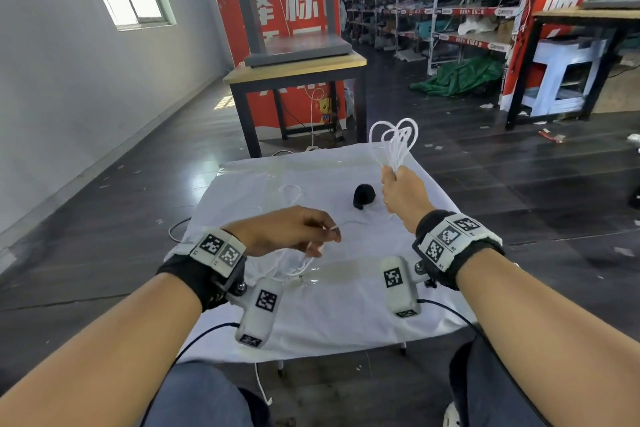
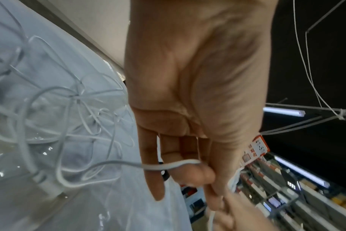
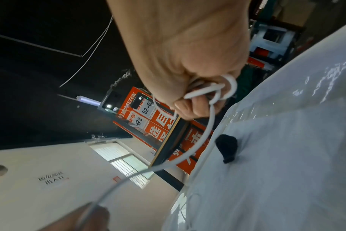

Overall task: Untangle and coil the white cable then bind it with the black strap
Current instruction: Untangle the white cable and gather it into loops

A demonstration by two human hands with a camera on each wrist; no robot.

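Note:
My right hand (image 1: 398, 184) is raised over the table's far right and grips a bunch of white cable loops (image 1: 394, 140) that stick up out of the fist. In the right wrist view the fist (image 3: 190, 87) is closed round the cable (image 3: 205, 93), and one strand runs down to the left hand. My left hand (image 1: 298, 232) hovers lower at centre-left and pinches that loose strand (image 2: 168, 166) between thumb and fingers. More loose white cable (image 2: 55, 125) lies tangled on the table. The black strap (image 1: 363, 196) lies rolled on the cloth just left of my right hand.
A white cloth (image 1: 346, 315) under clear plastic covers the small table. Behind it stands a wooden table with black legs (image 1: 294, 76) before a red banner. Shelving racks (image 1: 450, 3) fill the right background. A cable end hangs off the near edge (image 1: 263, 388).

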